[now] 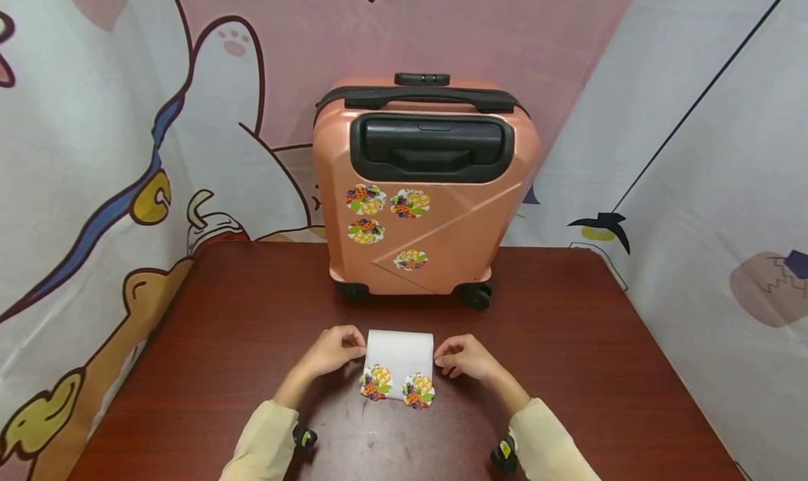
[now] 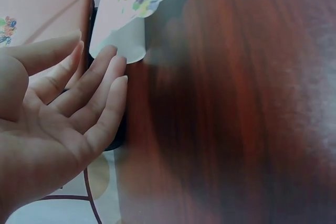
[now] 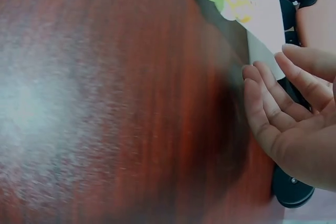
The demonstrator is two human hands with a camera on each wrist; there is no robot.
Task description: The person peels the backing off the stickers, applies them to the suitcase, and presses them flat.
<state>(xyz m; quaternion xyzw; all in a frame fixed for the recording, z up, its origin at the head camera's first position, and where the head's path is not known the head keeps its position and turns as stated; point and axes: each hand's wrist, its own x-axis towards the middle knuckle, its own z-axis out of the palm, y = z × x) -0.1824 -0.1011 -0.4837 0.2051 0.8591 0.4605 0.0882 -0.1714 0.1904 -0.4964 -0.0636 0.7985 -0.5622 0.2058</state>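
A white sticker sheet (image 1: 400, 351) lies on the table in front of me, its far end curled. Two round fruit-print stickers, a left one (image 1: 376, 382) and a right one (image 1: 418, 390), are at its near corners and overhang its edge. My left hand (image 1: 334, 349) is beside the sheet's left edge, fingers loosely bent; in the left wrist view the thumb and index fingertips (image 2: 80, 43) are a little apart from the paper. My right hand (image 1: 466, 356) is by the right edge, fingers relaxed; whether a fingertip touches the paper is hard to tell.
Beyond the sheet a rose-gold suitcase (image 1: 454, 235) stands upright on the brown table (image 1: 581, 369), with several fruit stickers on its front below the black handle recess (image 1: 432, 148). A cartoon-print cloth (image 1: 492, 39) hangs behind and at both sides.
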